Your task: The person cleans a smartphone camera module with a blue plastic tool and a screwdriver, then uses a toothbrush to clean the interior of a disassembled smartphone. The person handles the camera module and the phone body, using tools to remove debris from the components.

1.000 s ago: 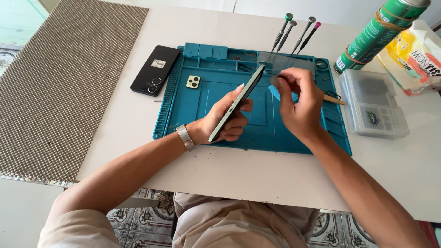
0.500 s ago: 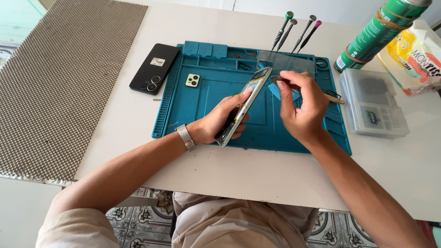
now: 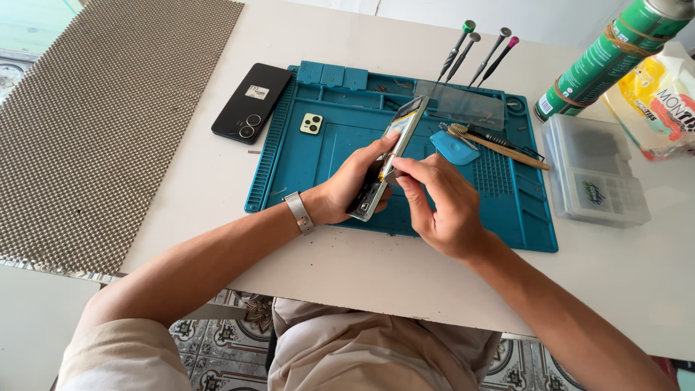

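The phone (image 3: 387,156) is a slim handset with a pale silver frame, held clear above the middle of the blue mat (image 3: 318,156). It is tilted up on edge, its top end toward the mat's far edge and its lower end toward the near edge. The left hand (image 3: 347,192) grips its lower half from the left side, while the right hand (image 3: 441,206) pinches its right edge near the middle with fingertips

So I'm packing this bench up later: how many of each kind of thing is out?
Phones: 2, one held, one black
Screwdrivers: 4
Brush: 1
Blue pick: 1
Camera cover: 1
Spray can: 1
Clear box: 1
Total: 11
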